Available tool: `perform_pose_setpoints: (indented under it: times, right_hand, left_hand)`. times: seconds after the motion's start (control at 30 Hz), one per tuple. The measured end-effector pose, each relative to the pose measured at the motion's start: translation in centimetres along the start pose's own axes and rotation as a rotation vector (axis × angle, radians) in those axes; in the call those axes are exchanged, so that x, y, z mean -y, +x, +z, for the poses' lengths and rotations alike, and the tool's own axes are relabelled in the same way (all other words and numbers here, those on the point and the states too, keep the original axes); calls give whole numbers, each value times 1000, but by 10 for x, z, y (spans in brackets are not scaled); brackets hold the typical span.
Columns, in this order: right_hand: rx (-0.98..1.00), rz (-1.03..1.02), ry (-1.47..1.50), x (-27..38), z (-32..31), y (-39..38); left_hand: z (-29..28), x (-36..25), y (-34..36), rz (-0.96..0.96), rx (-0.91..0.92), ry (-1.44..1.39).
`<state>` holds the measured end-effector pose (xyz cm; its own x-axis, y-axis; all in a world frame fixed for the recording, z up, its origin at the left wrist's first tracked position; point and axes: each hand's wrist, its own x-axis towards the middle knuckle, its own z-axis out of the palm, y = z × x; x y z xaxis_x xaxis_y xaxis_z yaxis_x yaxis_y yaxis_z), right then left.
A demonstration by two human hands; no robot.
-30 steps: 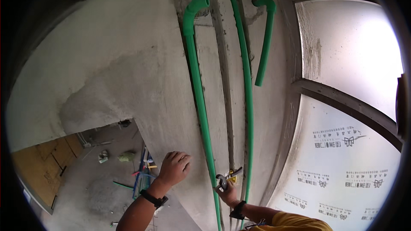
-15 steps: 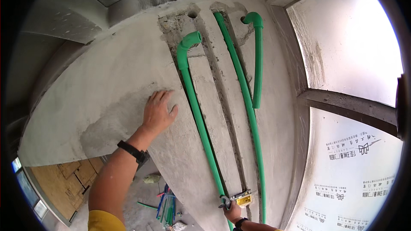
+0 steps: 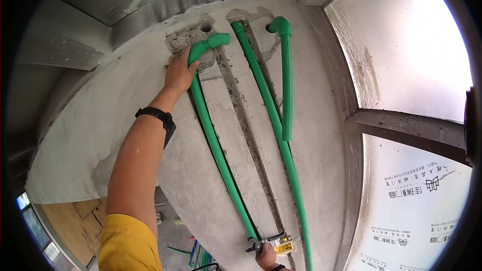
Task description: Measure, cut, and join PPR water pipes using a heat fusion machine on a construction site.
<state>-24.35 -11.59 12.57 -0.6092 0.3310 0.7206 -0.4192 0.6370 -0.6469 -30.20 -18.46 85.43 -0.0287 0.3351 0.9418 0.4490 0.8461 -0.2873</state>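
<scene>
A long green plastic pipe (image 3: 215, 143) runs up a groove in the plastered wall, topped by a green pipe elbow (image 3: 219, 40) that points right. My left hand (image 3: 179, 74) is closed round the lower part of this elbow, its thumb across the front. Low on the wall, my right hand (image 3: 266, 257) is closed on a dark grey tool (image 3: 254, 245) beside the same pipe; its exact kind is too small to make out. Right of that hand, a small yellow box (image 3: 284, 247) sits at the wall.
A second long green pipe (image 3: 275, 108) lies in another groove, crossed by a short green pipe (image 3: 286, 90) with an elbow at its top. Round holes (image 3: 206, 28) open near the ceiling. A framed window (image 3: 411, 185) stands at right; loose pipes (image 3: 201, 258) lie on the floor below.
My left hand has risen from the bare wall and taken hold of the elbow. The elbow's open end has swung further right. My right hand stays low with the tool; the view has shifted slightly.
</scene>
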Motion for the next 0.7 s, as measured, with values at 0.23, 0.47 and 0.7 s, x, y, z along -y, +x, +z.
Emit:
perform_pose_setpoints:
  times: [0.23,0.47,0.7]
  right_hand:
    - [69,94,-82,12,-22,9]
    - [-69,-6,419,67,-105,8]
    - [-329,-845,-256,194,-359,289]
  left_hand:
    - [28,-1,-12,53,-123,37]
    - [24,3,-19,182,-243,52]
    - [19,5,-27,189,-266,-127]
